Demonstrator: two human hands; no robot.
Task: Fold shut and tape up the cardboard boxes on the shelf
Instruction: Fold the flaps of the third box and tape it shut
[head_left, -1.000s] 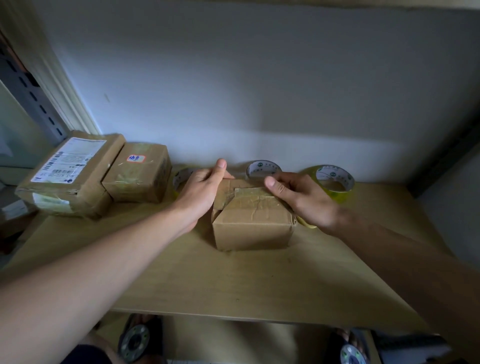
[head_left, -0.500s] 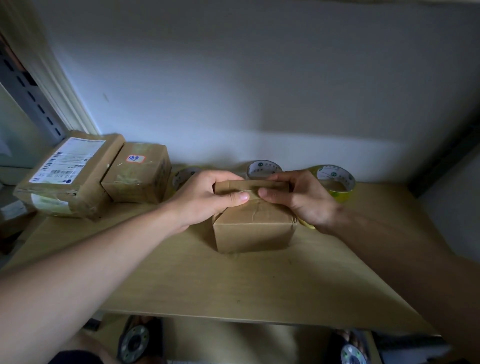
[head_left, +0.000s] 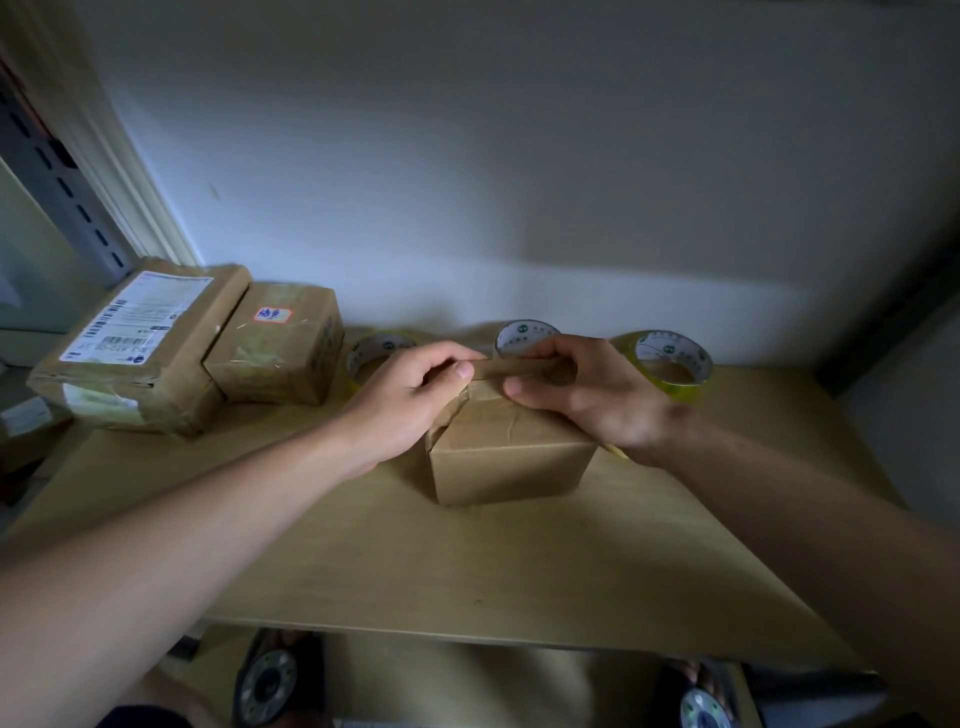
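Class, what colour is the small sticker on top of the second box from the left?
Orange-red with a white centre and blue handwriting, on the sticker; the head view shows it.

Little could be read. The large brown cardboard parcel (head_left: 137, 345) at the far left carried a white shipping label (head_left: 136, 318) with barcodes and print too small to make out. The smaller brown box (head_left: 278, 351) beside it bore a red-edged sticker (head_left: 274, 314) with blue handwritten characters, illegible. The tape rolls' cores (head_left: 525, 333) showed green logos, unreadable.
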